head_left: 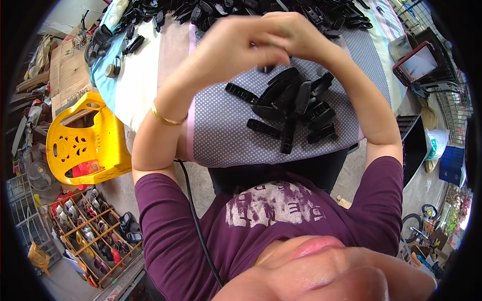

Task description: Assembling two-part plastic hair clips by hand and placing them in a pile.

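My left hand (246,42) and my right hand (296,34) meet above the far part of the table, fingers curled in against each other. The left fingers are blurred by motion. A small dark piece (266,68) shows just under the left fingertips; whether it is held or lies on the cloth I cannot tell. What the hands close on is mostly hidden between them. Nearer to me, a loose pile of black plastic parts (287,98), long and curved, lies on the grey dotted cloth (213,135).
A large heap of black parts (201,12) covers the table's far side. At the left edge lie a few loose black pieces (133,44). A yellow plastic chair (113,150) stands left, a phone-like screen (419,64) at right. A black cable (193,210) hangs along my front.
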Tool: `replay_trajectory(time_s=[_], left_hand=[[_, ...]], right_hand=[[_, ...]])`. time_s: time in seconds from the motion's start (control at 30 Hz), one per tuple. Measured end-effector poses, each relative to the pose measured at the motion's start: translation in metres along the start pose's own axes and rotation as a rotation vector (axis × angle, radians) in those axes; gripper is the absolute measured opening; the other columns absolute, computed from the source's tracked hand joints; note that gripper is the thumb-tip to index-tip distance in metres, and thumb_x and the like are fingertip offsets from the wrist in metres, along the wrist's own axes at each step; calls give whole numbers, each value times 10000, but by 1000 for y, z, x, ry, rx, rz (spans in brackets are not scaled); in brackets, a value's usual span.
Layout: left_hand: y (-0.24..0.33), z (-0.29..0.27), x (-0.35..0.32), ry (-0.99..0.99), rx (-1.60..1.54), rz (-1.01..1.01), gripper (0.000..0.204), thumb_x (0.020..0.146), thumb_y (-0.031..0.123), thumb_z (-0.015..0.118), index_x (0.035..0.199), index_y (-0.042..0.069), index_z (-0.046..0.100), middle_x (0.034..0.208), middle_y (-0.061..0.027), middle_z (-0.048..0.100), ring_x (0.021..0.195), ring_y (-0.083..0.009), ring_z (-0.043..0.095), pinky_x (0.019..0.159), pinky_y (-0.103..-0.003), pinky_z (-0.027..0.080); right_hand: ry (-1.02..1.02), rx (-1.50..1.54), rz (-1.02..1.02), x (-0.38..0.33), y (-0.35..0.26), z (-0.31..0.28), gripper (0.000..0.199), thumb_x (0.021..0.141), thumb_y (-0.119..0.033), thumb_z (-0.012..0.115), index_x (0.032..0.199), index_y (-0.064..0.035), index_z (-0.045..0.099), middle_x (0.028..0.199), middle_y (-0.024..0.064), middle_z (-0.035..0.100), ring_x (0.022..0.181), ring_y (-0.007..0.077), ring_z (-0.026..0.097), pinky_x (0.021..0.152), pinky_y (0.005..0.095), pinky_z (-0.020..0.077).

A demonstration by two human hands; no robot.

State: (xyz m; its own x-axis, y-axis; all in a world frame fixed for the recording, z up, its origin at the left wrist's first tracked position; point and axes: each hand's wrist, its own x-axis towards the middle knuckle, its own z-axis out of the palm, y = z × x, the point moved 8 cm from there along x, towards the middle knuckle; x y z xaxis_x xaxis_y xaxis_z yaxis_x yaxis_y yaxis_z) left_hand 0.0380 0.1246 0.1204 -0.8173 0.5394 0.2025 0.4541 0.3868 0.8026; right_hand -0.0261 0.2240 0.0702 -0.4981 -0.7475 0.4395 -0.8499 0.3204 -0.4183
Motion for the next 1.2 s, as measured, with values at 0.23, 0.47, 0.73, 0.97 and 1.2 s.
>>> replay_trajectory(time_s=[0.23,0.47,0.73,0.97,1.2], left_hand=[[-13,-12,5,-51,536,194,345,785,251,844,1063,72,746,988,-137,717,962,-299,691,880,-408,549],[-86,-37,8,-41,867,40,247,821,91,784,1061,45,745,1070,-84,706,1089,-287,616,966,-396,505],[-40,-19,2,74,899,56,248,842,173,786,1049,66,701,1045,-94,692,1070,-303,650,945,-399,517],[-53,-15,5,60,944,-126,203,826,136,784,993,49,707,1040,-119,692,1002,-336,695,866,-449,563],[-50,-42,11,288,376,-230,191,955,144,701,1114,38,711,986,-63,724,871,-165,707,762,-280,561]], right_hand=[[-97,-424,93,5,-12,22,268,808,-223,765,1055,-126,732,986,48,718,987,266,682,836,405,567],[82,-268,150,-12,-5,-5,303,859,-192,732,1151,-113,712,927,83,722,843,243,692,782,368,568],[263,108,365,-12,-4,-36,334,838,-115,731,1148,-1,684,830,105,702,711,158,655,676,315,538],[238,269,345,-11,-8,-22,348,855,-58,725,1192,9,668,868,100,701,762,133,657,706,293,542],[519,88,-614,-14,-45,-34,359,832,25,715,1187,26,665,1160,170,668,938,221,699,793,315,569]])
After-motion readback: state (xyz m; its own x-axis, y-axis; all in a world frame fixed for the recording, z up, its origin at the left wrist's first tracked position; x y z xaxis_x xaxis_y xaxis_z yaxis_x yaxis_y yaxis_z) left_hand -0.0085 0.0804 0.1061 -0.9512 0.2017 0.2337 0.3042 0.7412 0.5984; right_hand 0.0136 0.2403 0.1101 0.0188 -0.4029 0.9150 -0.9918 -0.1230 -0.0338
